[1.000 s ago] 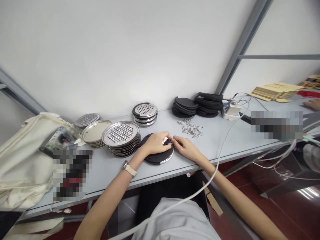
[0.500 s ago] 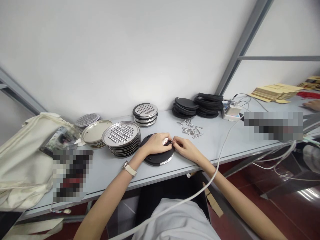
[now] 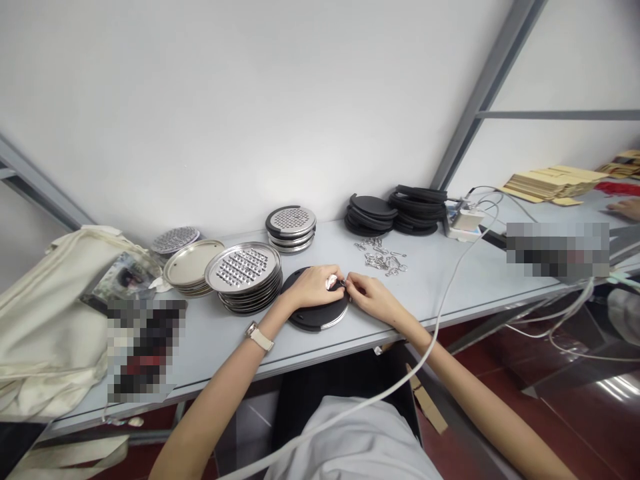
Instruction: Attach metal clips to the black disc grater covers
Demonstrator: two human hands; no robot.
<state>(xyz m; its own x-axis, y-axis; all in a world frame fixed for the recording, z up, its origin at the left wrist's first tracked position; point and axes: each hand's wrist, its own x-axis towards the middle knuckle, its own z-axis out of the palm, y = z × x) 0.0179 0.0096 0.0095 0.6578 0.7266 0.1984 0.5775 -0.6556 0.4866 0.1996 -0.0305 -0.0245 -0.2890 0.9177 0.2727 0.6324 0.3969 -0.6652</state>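
My left hand (image 3: 316,287) lies over a round black-covered grater disc (image 3: 315,317), its silver rim showing at the near right. A white wrap or scrap shows at its fingers, which are pinched together by the disc's right edge. My right hand (image 3: 369,295) meets them there, thumb and fingertips closed. A tiny metal clip (image 3: 343,283) shows between the two hands; the fingers hide most of it. Beyond the hands lies a loose pile of metal clips (image 3: 384,259). Just left of the disc stands a stack of steel graters (image 3: 245,270).
Further left are plain metal discs (image 3: 194,263), another grater (image 3: 175,240) and cream cloth (image 3: 60,313). Covered graters (image 3: 291,223) and black covers (image 3: 370,210) stand by the wall. A white cable (image 3: 440,313) crosses over my right forearm. Another person's hand (image 3: 627,208) shows far right.
Both hands stay almost in place at the disc's right edge, with only slight finger movement. The blurred-out patch at the right has shifted a little.
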